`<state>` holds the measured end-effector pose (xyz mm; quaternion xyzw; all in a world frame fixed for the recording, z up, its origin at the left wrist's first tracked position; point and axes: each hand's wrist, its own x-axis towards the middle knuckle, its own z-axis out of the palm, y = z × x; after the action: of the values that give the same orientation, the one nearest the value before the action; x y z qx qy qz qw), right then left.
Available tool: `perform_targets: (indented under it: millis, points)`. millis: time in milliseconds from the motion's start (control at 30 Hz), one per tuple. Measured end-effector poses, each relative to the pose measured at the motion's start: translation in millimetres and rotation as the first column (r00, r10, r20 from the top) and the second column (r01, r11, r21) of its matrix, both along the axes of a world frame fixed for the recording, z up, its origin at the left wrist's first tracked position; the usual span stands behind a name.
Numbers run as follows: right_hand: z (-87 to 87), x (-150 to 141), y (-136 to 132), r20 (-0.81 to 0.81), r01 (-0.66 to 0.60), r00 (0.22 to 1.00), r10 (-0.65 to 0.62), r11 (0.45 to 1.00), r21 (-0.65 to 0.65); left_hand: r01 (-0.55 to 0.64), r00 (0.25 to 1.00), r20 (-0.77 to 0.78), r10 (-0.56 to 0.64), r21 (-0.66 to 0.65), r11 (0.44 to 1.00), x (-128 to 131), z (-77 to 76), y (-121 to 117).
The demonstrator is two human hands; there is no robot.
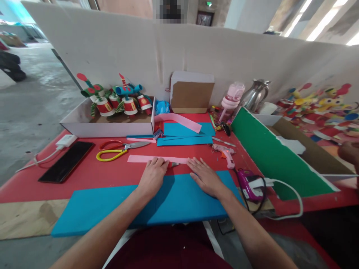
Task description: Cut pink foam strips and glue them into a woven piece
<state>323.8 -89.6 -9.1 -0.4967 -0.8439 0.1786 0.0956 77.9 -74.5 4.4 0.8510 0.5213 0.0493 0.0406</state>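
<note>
Two bare hands, mine, press on a pink paper strip (137,158) laid flat across a red tabletop (112,179), just beyond the far edge of a blue board (109,209). My left hand (153,175) bends its fingers over the strip's near edge, close together; whether the thumb pinches the paper beneath them I cannot tell. My right hand (206,176) lies palm down and open at the strip's right end, fingertips on the paper, thumb apart, palm over the blue board. Between the hands, at the strip's near edge, sits a slim pen-like tool (175,164), partly hidden.

Scissors (137,145) with one red and one yellow handle rest beyond the strip to the left, near a dark smartphone (66,162). To the right lies a pink hot glue gun (228,157), with a purple power strip (250,186) nearer me. Beyond the strip are blue paper sheets (175,141), a curved pink paper band (182,120) partly over them. At back left, a white cardboard box (109,130) holds red-and-white cup figures (106,107); at the far right edge, another person's hand (348,152) is in view
</note>
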Motion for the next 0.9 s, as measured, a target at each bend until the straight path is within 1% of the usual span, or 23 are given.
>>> perform_targets:
  millis: [133, 333, 400, 500, 567, 667, 767, 900]
  points:
    - [-0.2, -3, -2, -0.001, 0.004, 1.0, -0.004, 1.0, 0.003, 0.015, 1.0, -0.018, -0.015, 0.013, 1.0, 1, -1.6, -3]
    - [4.5, -30, -10, -0.025, 0.021, 0.999, -0.02, 1.0, 0.011, 0.008, 1.0, -0.004, -0.008, 0.033, 0.999, -17, -2.3, 2]
    - [6.6, -31, -3, -0.063, 0.028, 0.998, -0.026, 0.999, 0.037, 0.014, 1.0, 0.005, -0.014, 0.041, 0.999, -25, -2.5, 6]
    - [8.1, -20, 20, -0.135, 0.021, 0.991, -0.008, 0.995, 0.093, 0.023, 0.999, 0.036, -0.026, 0.068, 0.997, -33, -4.4, 8]
    - [7.3, -14, 39, -0.174, -0.015, 0.984, 0.029, 0.997, 0.081, 0.04, 0.998, 0.052, -0.044, 0.076, 0.996, -36, -6.2, 8]
    - [4.1, -14, 58, -0.178, -0.088, 0.98, 0.092, 0.996, 0.033, 0.046, 0.996, 0.074, -0.052, 0.072, 0.996, -36, -8.8, 6]
    - [-0.2, -21, 64, -0.137, -0.139, 0.981, 0.136, 0.99, -0.013, 0.046, 0.996, 0.076, -0.051, 0.065, 0.997, -35, -9.8, 6]
    - [-2.9, -24, 65, -0.097, -0.178, 0.98, 0.174, 0.984, -0.031, 0.068, 0.995, 0.071, -0.073, 0.07, 0.995, -36, -8.9, 5]
